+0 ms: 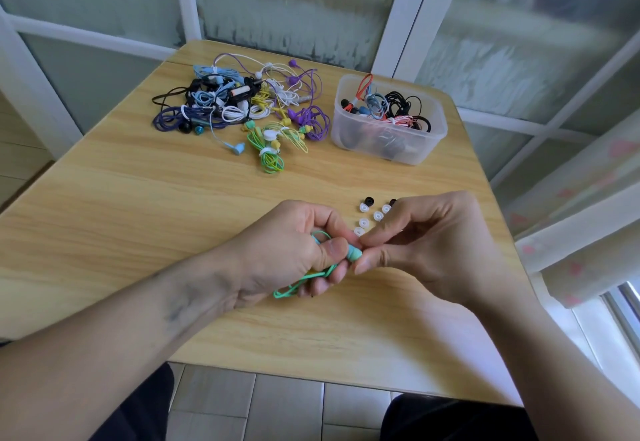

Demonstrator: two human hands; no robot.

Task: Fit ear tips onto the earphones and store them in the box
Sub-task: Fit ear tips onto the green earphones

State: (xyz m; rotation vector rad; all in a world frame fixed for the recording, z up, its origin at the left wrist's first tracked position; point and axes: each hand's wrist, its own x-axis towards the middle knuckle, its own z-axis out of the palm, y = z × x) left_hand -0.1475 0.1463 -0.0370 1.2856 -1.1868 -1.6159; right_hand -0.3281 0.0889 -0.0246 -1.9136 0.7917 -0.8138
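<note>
Gripping a teal earbud between thumb and fingers, the left hand is seen closed above the table, with the teal cable bunched in its palm and looping out below. The right hand is pinched at the earbud's tip, thumb and forefinger pressed against it; whether an ear tip is held there cannot be told. Loose tips, white and black, are scattered on the table just at 12 o'clock from the fingertips. A tangled pile of earphones is laid at 11 o'clock, far from the hands. The clear box, already holding several coiled earphones, is set at 1 o'clock, beside the pile.
</note>
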